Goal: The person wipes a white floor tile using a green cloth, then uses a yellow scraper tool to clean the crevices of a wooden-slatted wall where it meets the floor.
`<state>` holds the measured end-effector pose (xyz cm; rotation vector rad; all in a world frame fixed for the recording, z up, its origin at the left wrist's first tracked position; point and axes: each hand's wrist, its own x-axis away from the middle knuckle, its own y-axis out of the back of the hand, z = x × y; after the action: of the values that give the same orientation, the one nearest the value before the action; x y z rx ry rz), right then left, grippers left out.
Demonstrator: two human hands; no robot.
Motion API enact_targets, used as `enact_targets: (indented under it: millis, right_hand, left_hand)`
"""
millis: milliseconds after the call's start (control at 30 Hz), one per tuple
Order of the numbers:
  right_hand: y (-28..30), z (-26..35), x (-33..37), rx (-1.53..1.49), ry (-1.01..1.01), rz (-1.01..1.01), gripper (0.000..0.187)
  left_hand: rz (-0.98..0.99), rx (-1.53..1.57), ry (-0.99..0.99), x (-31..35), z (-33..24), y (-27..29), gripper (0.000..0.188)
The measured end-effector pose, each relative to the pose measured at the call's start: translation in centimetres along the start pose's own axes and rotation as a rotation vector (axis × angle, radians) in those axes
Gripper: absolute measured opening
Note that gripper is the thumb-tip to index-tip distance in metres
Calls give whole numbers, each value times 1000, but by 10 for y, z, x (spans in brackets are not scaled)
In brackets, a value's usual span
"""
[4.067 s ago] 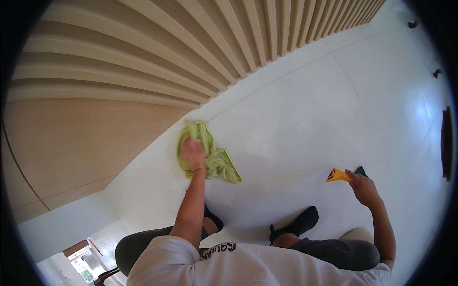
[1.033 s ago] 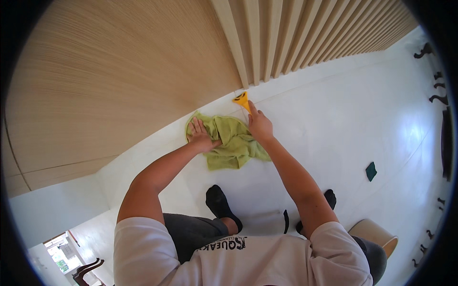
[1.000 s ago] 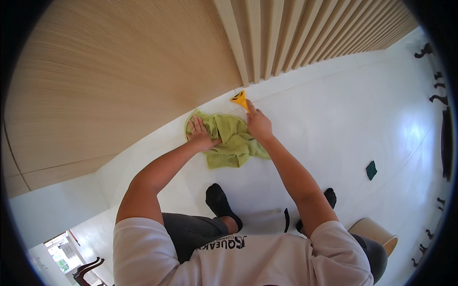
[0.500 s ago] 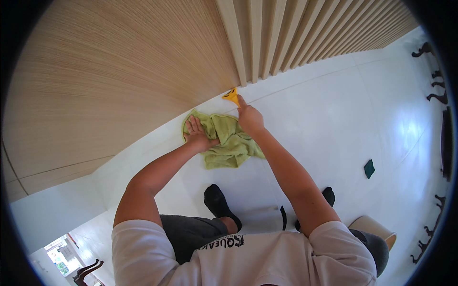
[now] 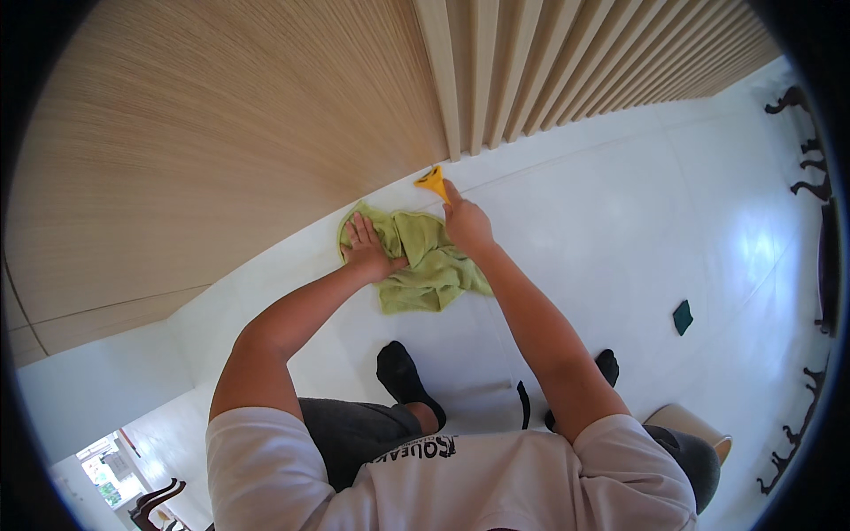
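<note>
A crumpled green cloth [image 5: 429, 274] lies on the pale, glossy floor beside the wood panel. My left hand [image 5: 367, 252] presses flat on its left part with the fingers stretched out. Just right of the cloth, my right hand [image 5: 467, 223] grips a yellow scraper [image 5: 433, 182] by its handle, the forefinger laid along it. The scraper's wide head points toward the panel's bottom edge, close to where the slats begin. Most of the handle is hidden inside my fist.
The wood panel [image 5: 230, 133] and vertical slats [image 5: 549, 71] rise from the floor ahead. A dark green pad [image 5: 682, 318] lies to the right. Dark curved furniture legs [image 5: 813, 188] stand at the far right. A beige rounded object [image 5: 691, 428] sits by my right leg.
The scraper and my right hand have shifted very slightly right and nearer to me. My left hand and the cloth stay in place.
</note>
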<state>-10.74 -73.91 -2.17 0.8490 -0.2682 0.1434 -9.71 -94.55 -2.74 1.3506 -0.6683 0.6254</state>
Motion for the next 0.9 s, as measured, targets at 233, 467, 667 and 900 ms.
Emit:
enact_targets:
  millis: [233,467,667,900]
  right_hand:
    - [1,2,3,-34,-22,29,52]
    - [1,5,0,-39,-26,0,51]
    - [6,1,-7,-78,-7,-13,52]
    - [8,0,-5,-124,26,29,51]
  left_hand:
    - [26,-45,33,1,-2,5,129]
    - [5,-28,9,-1,1,7,130]
    - [-12,-19,2,0,-2,5,130]
    - [-19,-44,9,-2,1,-2,129]
